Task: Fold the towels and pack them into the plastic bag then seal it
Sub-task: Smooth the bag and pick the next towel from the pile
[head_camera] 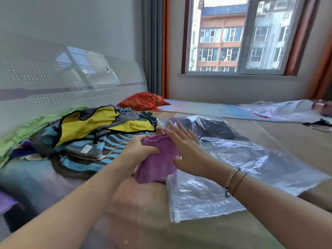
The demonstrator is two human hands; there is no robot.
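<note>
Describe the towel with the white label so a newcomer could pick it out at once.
Start at the heap of towels on the bed, left of the clear plastic bag. Under the yellow towel lies the grey-and-blue striped towel. It alone carries a small white label on its top.

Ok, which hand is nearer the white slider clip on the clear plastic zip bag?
Right. The right hand rests flat on the purple towel at the clear plastic zip bag; the left hand grips the towel's far side, farther from the white slider clip.

The left hand (138,148) grips a purple towel (158,159); the right hand (186,150) lies flat against it beside the plastic bag (215,191).
</note>
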